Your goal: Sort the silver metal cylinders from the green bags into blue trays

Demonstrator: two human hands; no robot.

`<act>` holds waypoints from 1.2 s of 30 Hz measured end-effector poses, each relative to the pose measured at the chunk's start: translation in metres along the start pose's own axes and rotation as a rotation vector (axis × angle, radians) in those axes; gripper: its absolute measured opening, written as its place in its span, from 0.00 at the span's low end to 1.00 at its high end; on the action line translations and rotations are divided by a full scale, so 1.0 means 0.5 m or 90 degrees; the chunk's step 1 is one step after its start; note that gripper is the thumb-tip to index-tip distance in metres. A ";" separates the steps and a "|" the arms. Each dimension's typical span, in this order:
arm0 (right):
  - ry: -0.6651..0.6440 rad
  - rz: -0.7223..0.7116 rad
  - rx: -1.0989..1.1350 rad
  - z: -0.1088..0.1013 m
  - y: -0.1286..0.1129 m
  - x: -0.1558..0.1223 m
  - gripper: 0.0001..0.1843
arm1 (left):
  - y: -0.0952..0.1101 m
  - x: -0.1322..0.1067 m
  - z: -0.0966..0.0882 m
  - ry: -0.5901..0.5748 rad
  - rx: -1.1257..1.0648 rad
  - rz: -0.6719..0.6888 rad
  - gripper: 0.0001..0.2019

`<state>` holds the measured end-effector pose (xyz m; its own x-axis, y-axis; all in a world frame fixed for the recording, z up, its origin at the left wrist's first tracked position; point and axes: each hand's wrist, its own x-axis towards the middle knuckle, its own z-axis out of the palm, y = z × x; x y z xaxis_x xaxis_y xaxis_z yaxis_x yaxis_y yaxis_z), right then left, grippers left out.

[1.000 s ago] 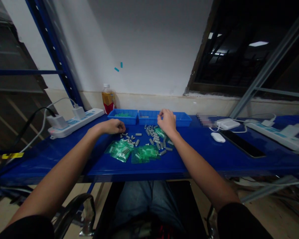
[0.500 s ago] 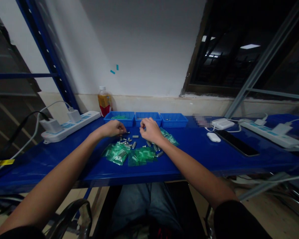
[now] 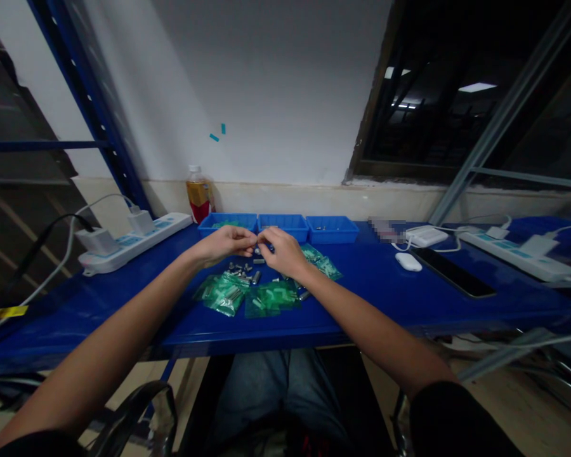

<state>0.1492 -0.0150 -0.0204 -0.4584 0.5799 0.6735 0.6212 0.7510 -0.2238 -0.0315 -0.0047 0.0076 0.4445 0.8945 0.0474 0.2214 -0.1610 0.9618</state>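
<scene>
My left hand (image 3: 226, 242) and my right hand (image 3: 280, 249) meet above the blue table (image 3: 385, 298), fingertips pinched together around a small part I cannot make out. Below them lie several small metal cylinders (image 3: 243, 271) and green plastic bags (image 3: 223, 294) with more parts inside. Further green bags (image 3: 322, 262) lie to the right of my right hand. Three blue trays (image 3: 332, 230) stand in a row just behind my hands.
A drink bottle (image 3: 197, 200) stands by the wall. A white power strip (image 3: 128, 241) with plugged chargers lies at left. A white mouse (image 3: 408, 261), a dark phone (image 3: 454, 273), a white box (image 3: 426, 235) and another power strip (image 3: 514, 256) lie at right.
My right hand drew back from the right tray toward the left. Both hands rose off the pile and came together fingertip to fingertip.
</scene>
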 end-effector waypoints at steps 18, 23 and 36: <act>-0.098 0.154 0.007 -0.024 0.053 0.006 0.05 | -0.052 0.003 -0.102 -0.093 0.548 -0.007 0.21; -0.127 0.141 0.033 -0.016 0.032 0.006 0.06 | -0.067 0.024 -0.063 -0.095 0.572 0.101 0.20; -0.162 0.131 0.038 -0.002 0.035 0.002 0.06 | -0.097 0.044 -0.073 0.112 0.648 0.011 0.11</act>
<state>0.1603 -0.0017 -0.0231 -0.4759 0.7764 0.4132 0.6827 0.6223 -0.3829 -0.0643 0.0379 -0.0280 0.3393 0.9239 0.1769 0.8822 -0.3778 0.2809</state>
